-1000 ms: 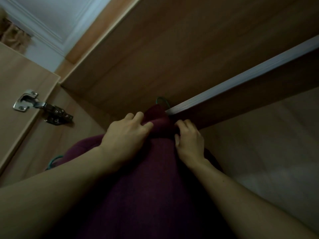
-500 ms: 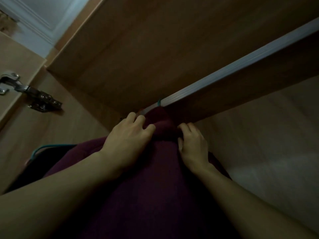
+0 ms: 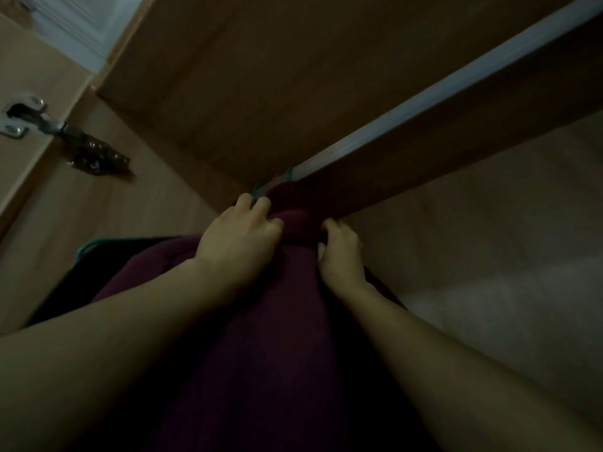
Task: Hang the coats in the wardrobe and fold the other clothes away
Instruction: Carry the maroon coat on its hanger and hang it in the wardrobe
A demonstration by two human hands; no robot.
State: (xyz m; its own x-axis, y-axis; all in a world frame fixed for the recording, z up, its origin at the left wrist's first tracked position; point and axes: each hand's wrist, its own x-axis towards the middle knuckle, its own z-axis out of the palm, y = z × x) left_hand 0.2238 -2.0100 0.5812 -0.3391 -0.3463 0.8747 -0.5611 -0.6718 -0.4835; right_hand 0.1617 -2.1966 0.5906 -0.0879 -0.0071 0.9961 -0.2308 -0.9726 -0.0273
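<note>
Half-hidden hanger (image 3: 287,175); left hand (image 3: 239,243), right hand (image 3: 341,256) grip coat (image 3: 261,353).

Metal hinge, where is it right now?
In the head view the metal hinge sits at the far left, above and left of the left hand, which grips the maroon coat.

no readable text, no labels, no brands, no numbers on any surface in view
</note>
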